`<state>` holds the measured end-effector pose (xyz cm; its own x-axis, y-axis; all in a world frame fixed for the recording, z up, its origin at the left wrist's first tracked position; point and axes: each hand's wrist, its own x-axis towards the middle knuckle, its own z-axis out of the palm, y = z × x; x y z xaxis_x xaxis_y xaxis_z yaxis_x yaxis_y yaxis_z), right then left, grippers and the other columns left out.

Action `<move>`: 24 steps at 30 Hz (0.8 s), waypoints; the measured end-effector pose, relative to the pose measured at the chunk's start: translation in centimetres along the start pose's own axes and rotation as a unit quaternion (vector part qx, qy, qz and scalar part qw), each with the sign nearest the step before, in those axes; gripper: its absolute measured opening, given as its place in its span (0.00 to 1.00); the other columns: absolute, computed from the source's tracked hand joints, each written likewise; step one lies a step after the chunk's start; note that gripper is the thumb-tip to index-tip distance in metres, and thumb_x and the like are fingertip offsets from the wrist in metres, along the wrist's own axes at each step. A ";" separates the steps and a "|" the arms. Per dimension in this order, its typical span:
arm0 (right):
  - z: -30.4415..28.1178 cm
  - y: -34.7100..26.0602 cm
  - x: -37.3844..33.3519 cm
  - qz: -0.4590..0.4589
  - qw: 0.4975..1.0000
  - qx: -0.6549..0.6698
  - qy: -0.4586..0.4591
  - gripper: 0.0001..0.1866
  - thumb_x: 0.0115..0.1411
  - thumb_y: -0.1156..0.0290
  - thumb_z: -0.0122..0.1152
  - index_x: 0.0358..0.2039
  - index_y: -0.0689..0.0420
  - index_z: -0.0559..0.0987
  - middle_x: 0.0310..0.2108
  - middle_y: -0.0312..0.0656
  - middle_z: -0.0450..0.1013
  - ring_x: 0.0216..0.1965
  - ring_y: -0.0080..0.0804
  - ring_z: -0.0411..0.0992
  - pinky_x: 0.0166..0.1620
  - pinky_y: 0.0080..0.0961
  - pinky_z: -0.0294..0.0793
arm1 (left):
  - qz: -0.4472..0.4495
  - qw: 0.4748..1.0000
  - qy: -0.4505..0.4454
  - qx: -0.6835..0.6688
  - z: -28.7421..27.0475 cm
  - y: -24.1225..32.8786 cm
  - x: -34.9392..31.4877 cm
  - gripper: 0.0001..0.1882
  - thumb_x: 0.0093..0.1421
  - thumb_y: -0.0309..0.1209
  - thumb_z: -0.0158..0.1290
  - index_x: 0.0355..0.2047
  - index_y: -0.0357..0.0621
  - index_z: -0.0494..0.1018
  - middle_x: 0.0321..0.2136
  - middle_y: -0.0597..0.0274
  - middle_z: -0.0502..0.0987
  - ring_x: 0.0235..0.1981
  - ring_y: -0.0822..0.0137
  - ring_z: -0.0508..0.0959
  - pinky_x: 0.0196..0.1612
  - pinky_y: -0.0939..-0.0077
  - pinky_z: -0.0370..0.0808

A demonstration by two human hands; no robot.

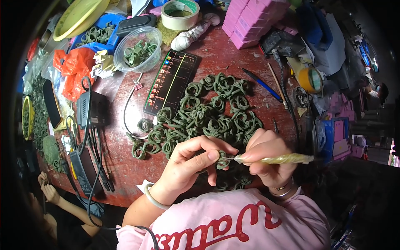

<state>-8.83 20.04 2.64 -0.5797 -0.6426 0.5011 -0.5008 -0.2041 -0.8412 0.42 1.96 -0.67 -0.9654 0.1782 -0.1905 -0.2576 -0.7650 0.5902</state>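
Between thumb and fingers, my left hand (pixel 193 160) pinches a small dark-green ring (pixel 222 160), perhaps wax. My right hand (pixel 268 156) grips a thin metal-tipped tool (pixel 287 158) like a pen, its handle wrapped in yellowish material. The tip meets the ring or lies right beside it; I cannot tell which. Just beyond both hands a heap of similar green rings (pixel 204 112) covers the middle of the red table, and part of it is hidden under my hands.
A lit phone (pixel 171 82) lies behind the heap. Farther back are a clear tub (pixel 137 49) of green pieces, a tape roll (pixel 180 14) and pink blocks (pixel 250 21). A blue pen (pixel 262 84) lies right. Cables run by a black box (pixel 92 109). Another person's hands (pixel 49 188) show lower left.
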 end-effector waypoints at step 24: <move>-0.3 -0.3 -0.6 0.052 0.996 0.056 0.052 0.09 0.59 0.71 0.64 0.38 0.61 0.78 0.33 0.39 0.76 0.28 0.28 0.72 0.33 0.27 0.69 | -0.004 0.999 -0.012 -0.036 0.0 0.0 0.1 0.08 0.67 0.29 0.47 0.34 0.38 0.72 0.44 0.44 0.75 0.35 0.68 0.77 0.25 0.81 0.78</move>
<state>-8.49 20.71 2.64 -0.6913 -0.5860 0.4227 -0.3623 -0.2250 -0.9045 0.36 1.97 -0.74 -0.9640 0.1992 -0.1764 -0.2636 -0.8053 0.5311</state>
